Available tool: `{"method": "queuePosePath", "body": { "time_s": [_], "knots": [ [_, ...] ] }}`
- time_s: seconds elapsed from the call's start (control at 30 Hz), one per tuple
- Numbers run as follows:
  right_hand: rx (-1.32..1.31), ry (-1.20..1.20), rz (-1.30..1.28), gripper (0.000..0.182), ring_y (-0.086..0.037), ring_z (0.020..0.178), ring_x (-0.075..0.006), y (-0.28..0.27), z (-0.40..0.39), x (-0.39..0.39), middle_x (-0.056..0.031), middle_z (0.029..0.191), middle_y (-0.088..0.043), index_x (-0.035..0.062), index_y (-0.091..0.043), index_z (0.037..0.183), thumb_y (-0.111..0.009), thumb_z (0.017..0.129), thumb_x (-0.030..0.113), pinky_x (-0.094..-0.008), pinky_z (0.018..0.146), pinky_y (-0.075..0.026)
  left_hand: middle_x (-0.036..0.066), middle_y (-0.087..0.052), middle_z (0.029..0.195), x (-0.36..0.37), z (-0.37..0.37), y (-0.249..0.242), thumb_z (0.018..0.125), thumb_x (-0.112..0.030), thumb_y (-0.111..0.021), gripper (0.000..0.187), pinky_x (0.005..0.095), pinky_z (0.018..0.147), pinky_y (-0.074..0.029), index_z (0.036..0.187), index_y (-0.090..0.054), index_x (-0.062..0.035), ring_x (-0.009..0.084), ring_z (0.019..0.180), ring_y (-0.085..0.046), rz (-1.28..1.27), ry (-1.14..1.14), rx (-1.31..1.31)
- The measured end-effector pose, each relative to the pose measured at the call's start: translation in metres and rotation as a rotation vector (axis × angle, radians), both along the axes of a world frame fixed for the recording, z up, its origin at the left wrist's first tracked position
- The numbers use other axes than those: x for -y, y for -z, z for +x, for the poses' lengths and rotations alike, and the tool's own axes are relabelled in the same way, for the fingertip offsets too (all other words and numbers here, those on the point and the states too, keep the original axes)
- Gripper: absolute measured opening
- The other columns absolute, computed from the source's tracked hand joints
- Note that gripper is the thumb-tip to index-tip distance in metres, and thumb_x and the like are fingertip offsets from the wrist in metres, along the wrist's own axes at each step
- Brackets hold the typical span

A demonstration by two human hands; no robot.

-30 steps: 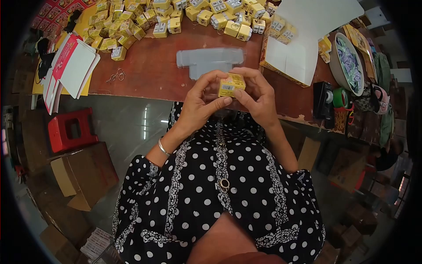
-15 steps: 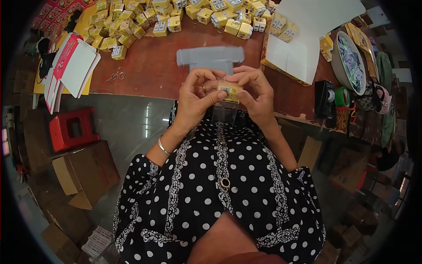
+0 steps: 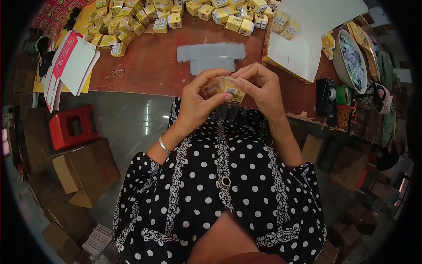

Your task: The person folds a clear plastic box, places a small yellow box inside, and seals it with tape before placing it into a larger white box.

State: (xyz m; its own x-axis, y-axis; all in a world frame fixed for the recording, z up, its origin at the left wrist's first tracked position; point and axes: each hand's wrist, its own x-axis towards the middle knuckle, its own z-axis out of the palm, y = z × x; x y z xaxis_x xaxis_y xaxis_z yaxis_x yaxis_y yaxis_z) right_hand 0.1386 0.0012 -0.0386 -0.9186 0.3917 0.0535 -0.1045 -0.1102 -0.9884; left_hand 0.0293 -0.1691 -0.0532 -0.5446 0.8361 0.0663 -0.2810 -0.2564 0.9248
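In front of my body, at the table's front edge, a small yellow box [image 3: 236, 96] with a barcode sits tilted between my hands, with clear plastic around it. My left hand [image 3: 203, 93] is closed on its left side, thumb on the lower front. With thumb and fingers pinched, my right hand [image 3: 260, 90] holds the box's upper right side. The fingertips behind the box are partly hidden. Just beyond, a flat clear plastic blank [image 3: 211, 53] lies on the table. Below the box hangs a transparent plastic flap [image 3: 225, 113], hard to make out against the dress.
Many similar yellow boxes [image 3: 160, 24] are heaped along the back of the reddish table [image 3: 145, 72]. A white open carton [image 3: 292, 61] stands right, near a bowl of small packets [image 3: 351, 61] and a tape dispenser [image 3: 325, 97]. Left are cards [image 3: 72, 66], metal rings [image 3: 116, 71] and a red stool [image 3: 74, 126].
The yellow box has turned and tilted, so its barcode sits lower and another side shows. My right hand has shifted slightly right and up, its thumb now on the box's upper part.
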Motion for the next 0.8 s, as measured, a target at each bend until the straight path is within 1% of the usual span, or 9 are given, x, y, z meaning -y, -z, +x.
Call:
{"method": "queuePosePath", "body": {
  "time_s": [0.17, 0.23, 0.27, 0.37, 0.43, 0.47, 0.5, 0.63, 0.8],
  "knots": [
    [0.003, -0.024, 0.041, 0.005, -0.064, 0.095, -0.0125, 0.005, 0.0, -0.002, -0.0105, 0.105, -0.069, -0.0023, -0.067, 0.091, -0.071, 0.093, 0.001, -0.0264, 0.086, -0.053, 0.008, -0.057, 0.131, -0.001, 0.001, 0.004, 0.09, 0.002, -0.073, 0.037, 0.0293, 0.098, -0.055, 0.126, -0.062, 0.0013, 0.0161, 0.114, -0.064, 0.016, -0.047, -0.059],
    [-0.061, 0.003, 0.081, 0.009, -0.064, 0.089, -0.0096, 0.015, 0.0, 0.001, -0.0073, 0.099, -0.071, -0.0014, -0.07, 0.089, -0.075, 0.091, 0.005, -0.0242, 0.079, -0.052, 0.008, -0.055, 0.132, -0.001, 0.001, 0.005, 0.091, 0.003, -0.072, 0.033, 0.029, 0.097, -0.055, 0.123, -0.064, 0.0015, 0.0157, 0.114, -0.064, 0.038, -0.067, -0.088],
    [-0.06, 0.003, 0.08, 0.009, -0.064, 0.089, -0.0096, 0.016, 0.001, 0.003, -0.0073, 0.099, -0.071, -0.0014, -0.07, 0.089, -0.075, 0.091, 0.005, -0.0242, 0.079, -0.052, 0.008, -0.055, 0.132, -0.001, 0.0, 0.008, 0.091, 0.003, -0.071, 0.031, 0.0287, 0.097, -0.055, 0.121, -0.065, 0.0012, 0.0153, 0.113, -0.064, 0.044, -0.066, -0.094],
    [-0.143, 0.089, 0.224, 0.008, -0.065, 0.093, -0.0119, 0.02, 0.003, 0.009, -0.0081, 0.101, -0.072, -0.002, -0.071, 0.09, -0.074, 0.091, 0.005, -0.0253, 0.081, -0.052, 0.008, -0.055, 0.132, -0.002, 0.002, 0.015, 0.092, 0.004, -0.07, 0.028, 0.0282, 0.096, -0.055, 0.119, -0.066, 0.0009, 0.0148, 0.111, -0.064, 0.066, -0.074, -0.092],
    [-0.209, 0.13, 0.466, 0.009, -0.066, 0.098, -0.0146, 0.023, 0.004, 0.01, -0.0095, 0.104, -0.072, -0.0027, -0.071, 0.096, -0.074, 0.091, 0.004, -0.0256, 0.085, -0.053, 0.008, -0.055, 0.132, -0.002, 0.002, 0.017, 0.092, 0.004, -0.071, 0.027, 0.028, 0.096, -0.055, 0.118, -0.066, 0.0007, 0.0146, 0.111, -0.064, 0.082, -0.083, -0.083],
    [-0.207, 0.131, 0.465, 0.009, -0.066, 0.098, -0.0146, 0.023, 0.005, 0.011, -0.0095, 0.104, -0.072, -0.0027, -0.071, 0.096, -0.074, 0.091, 0.004, -0.0256, 0.085, -0.053, 0.009, -0.055, 0.133, -0.002, 0.001, 0.017, 0.091, 0.005, -0.07, 0.028, 0.0289, 0.097, -0.055, 0.119, -0.065, 0.0022, 0.0168, 0.113, -0.064, 0.057, -0.076, -0.085],
    [-0.167, 0.141, 0.355, 0.009, -0.066, 0.098, -0.0139, 0.022, 0.005, 0.014, -0.0096, 0.105, -0.072, -0.0028, -0.07, 0.097, -0.073, 0.091, 0.003, -0.0256, 0.085, -0.053, 0.011, -0.056, 0.134, -0.003, 0.0, 0.017, 0.091, 0.007, -0.069, 0.029, 0.0298, 0.098, -0.055, 0.119, -0.064, 0.0037, 0.019, 0.116, -0.063, 0.032, -0.067, -0.087],
    [-0.045, 0.12, 0.083, 0.009, -0.067, 0.095, -0.011, 0.01, 0.005, 0.008, -0.0095, 0.104, -0.072, -0.0032, -0.069, 0.098, -0.072, 0.093, 0.003, -0.0251, 0.083, -0.054, 0.007, -0.055, 0.131, -0.006, -0.002, 0.011, 0.09, 0.003, -0.072, 0.034, 0.0279, 0.097, -0.055, 0.124, -0.063, 0.0014, 0.0151, 0.111, -0.065, 0.037, -0.037, -0.046],
    [0.025, 0.084, 0.126, 0.004, -0.066, 0.093, -0.0108, 0.006, 0.003, 0.003, -0.0111, 0.105, -0.071, -0.0039, -0.066, 0.097, -0.067, 0.096, 0.0, -0.0248, 0.083, -0.054, 0.006, -0.057, 0.129, -0.004, -0.003, 0.004, 0.09, 0.003, -0.072, 0.046, 0.0282, 0.097, -0.055, 0.134, -0.058, 0.0009, 0.0162, 0.113, -0.065, -0.033, 0.029, 0.027]
  ]
}}
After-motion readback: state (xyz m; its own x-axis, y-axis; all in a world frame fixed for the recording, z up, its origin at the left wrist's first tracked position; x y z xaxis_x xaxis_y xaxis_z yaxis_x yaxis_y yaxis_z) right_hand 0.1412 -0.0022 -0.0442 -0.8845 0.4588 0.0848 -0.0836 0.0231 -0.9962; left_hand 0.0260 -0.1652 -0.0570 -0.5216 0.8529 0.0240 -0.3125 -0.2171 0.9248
